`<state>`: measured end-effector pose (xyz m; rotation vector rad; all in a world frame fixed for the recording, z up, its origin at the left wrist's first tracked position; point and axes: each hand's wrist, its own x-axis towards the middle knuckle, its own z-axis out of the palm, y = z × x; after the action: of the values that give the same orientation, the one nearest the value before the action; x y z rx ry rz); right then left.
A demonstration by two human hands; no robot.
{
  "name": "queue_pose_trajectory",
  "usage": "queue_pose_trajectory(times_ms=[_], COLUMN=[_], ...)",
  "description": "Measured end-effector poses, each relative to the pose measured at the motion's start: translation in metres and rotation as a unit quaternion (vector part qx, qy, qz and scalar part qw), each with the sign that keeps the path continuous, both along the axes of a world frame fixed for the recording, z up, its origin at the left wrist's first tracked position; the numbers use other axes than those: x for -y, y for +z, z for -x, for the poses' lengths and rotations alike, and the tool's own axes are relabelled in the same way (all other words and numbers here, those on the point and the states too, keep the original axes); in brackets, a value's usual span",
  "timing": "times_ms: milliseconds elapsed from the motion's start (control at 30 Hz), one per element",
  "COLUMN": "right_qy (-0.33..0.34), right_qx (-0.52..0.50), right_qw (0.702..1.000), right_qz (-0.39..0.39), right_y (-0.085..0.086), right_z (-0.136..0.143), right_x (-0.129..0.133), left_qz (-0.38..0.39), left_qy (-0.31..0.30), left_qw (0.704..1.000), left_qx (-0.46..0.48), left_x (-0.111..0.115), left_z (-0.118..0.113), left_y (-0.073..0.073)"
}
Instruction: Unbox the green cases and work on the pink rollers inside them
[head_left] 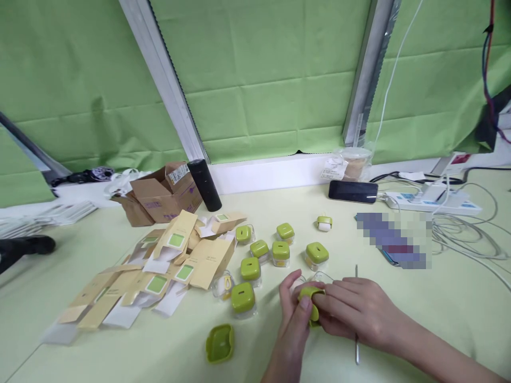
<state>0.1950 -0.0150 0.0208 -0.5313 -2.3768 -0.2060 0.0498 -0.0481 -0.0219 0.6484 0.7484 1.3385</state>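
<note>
Between both hands, low and right of the middle, is a small green case cover (314, 315). My left hand (293, 322) grips its left side, thumb pressed on the front. The fingers of my right hand (359, 308) are closed on its right side and partly hide it. Under the right hand lies a thin metal rod (356, 351), its two ends showing. An open green shell (220, 343) rests hollow side up at the lower left of the hands. Several green-topped cases with clear lower parts, such as this green case (243, 299), stand farther back.
Opened kraft paper packets (205, 260) are heaped at left. Behind them stand a cardboard box (167, 194) and a black bottle (205, 185). A phone (353, 191), a power strip (437, 202) and coiled cables (463, 234) lie at right. A white-and-green case (324, 224) stands at the back.
</note>
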Motion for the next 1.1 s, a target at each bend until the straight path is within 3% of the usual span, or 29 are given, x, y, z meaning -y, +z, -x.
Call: queue_pose_trajectory(times_ms=[67, 167, 267, 400, 600, 767, 900, 1000, 1100], right_qy=[0.004, -0.053, -0.122, -0.154, -0.144, -0.213, -0.297, -0.354, -0.374], right_qx=[-0.057, -0.106, -0.031, 0.099, 0.097, 0.009, 0.003, 0.031, 0.054], right_qw=[0.997, 0.983, 0.975, 0.966, 0.952, 0.93, 0.912, 0.892, 0.88], right_qz=[0.047, 0.137, 0.182, 0.183, 0.253, 0.3, 0.284, 0.28, 0.287], right_y=[0.003, 0.006, -0.001, -0.015, -0.007, 0.014, 0.028, 0.032, 0.024], right_z=[0.0, 0.001, 0.005, 0.011, -0.002, -0.031, -0.054, -0.06, -0.059], right_x=[-0.005, -0.015, -0.024, -0.029, -0.026, -0.037, -0.069, -0.105, -0.14], left_qz=[0.012, 0.022, -0.024, -0.092, -0.101, -0.171, -0.189, -0.185, -0.19], left_qy=[0.047, 0.139, 0.167, 0.087, 0.007, -0.068, -0.121, -0.143, -0.14], left_qw=[0.999, 0.987, 0.973, 0.952, 0.909, 0.815, 0.768, 0.765, 0.764], left_qx=[-0.019, -0.074, -0.158, -0.279, -0.404, -0.55, -0.6, -0.601, -0.6], left_x=[-0.002, -0.011, -0.018, -0.021, -0.022, -0.025, -0.029, -0.03, -0.028], left_z=[0.007, 0.021, 0.031, 0.033, 0.034, 0.036, 0.038, 0.04, 0.041], left_y=[0.006, 0.016, 0.022, 0.022, 0.009, 0.015, 0.023, 0.028, 0.029])
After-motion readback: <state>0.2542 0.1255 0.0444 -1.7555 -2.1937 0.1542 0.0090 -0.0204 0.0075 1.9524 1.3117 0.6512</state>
